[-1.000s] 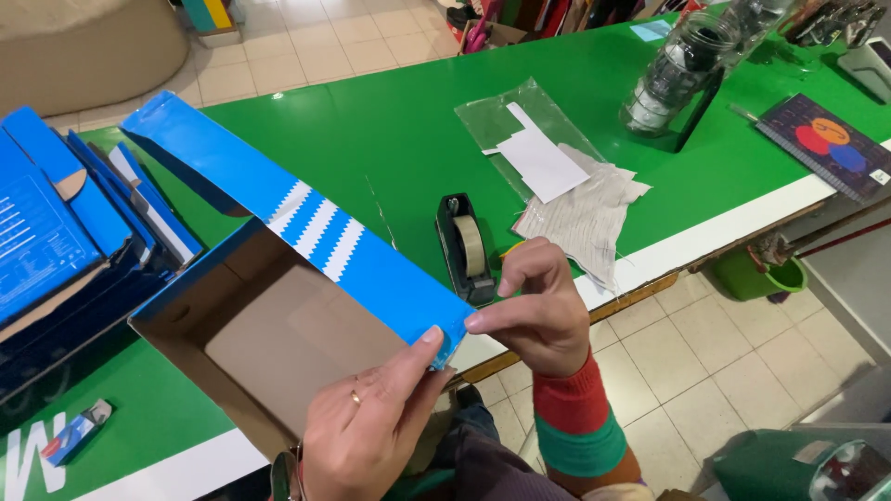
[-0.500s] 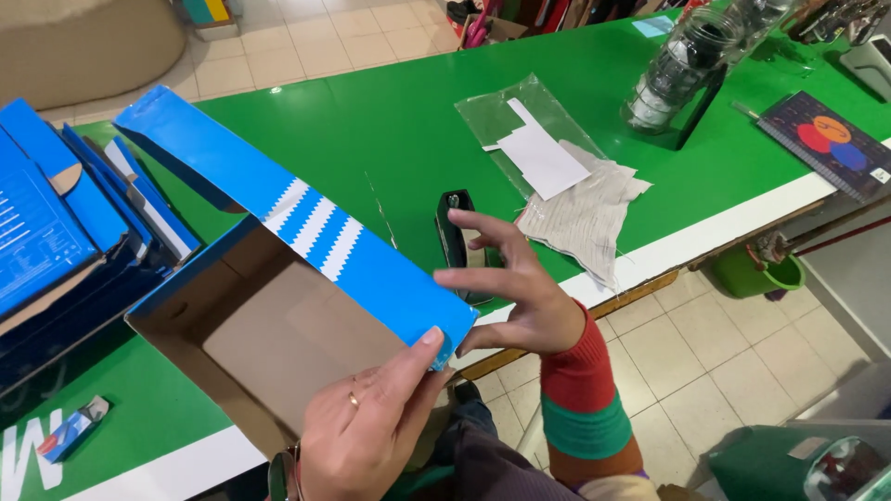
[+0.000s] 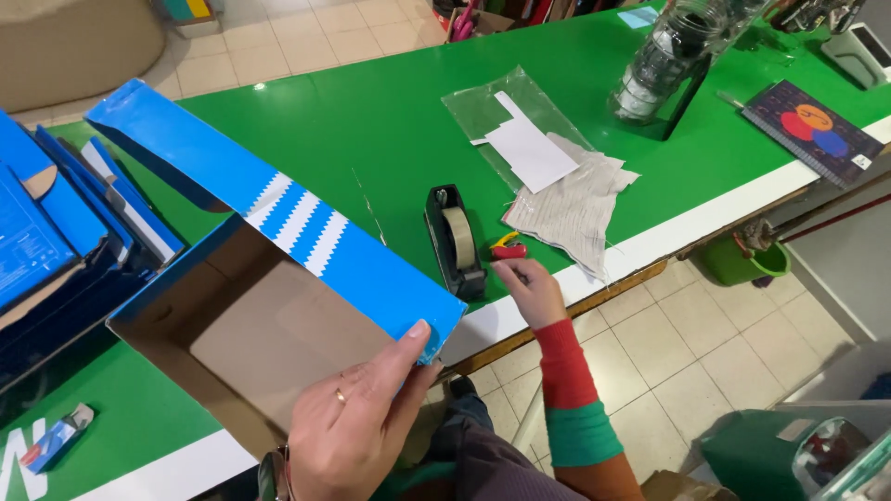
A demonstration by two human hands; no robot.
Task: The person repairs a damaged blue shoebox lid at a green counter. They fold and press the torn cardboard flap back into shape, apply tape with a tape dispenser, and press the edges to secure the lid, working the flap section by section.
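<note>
My left hand [image 3: 357,431], a ring on one finger, grips the near corner of an open blue cardboard box [image 3: 278,278] with white stripes and a brown inside, held tilted over the green table [image 3: 371,121]. My right hand [image 3: 527,289], in a red and green sleeve, rests on the table's white edge strip just right of a black tape dispenser [image 3: 455,241]. Its loosely curled fingertips are at a small red and yellow tool [image 3: 508,247], which lies flat on the table.
Grey printed paper [image 3: 575,209], a white card and a clear plastic bag [image 3: 497,111] lie beyond the tool. Blue boxes [image 3: 46,241] are stacked at left. A glass jar [image 3: 664,56] and a dark notebook [image 3: 812,130] stand at right. A small packet [image 3: 56,438] lies at the near left.
My right hand has left the box's corner, passed over the tape dispenser and come down beside the red and yellow tool. My left hand keeps hold of the box.
</note>
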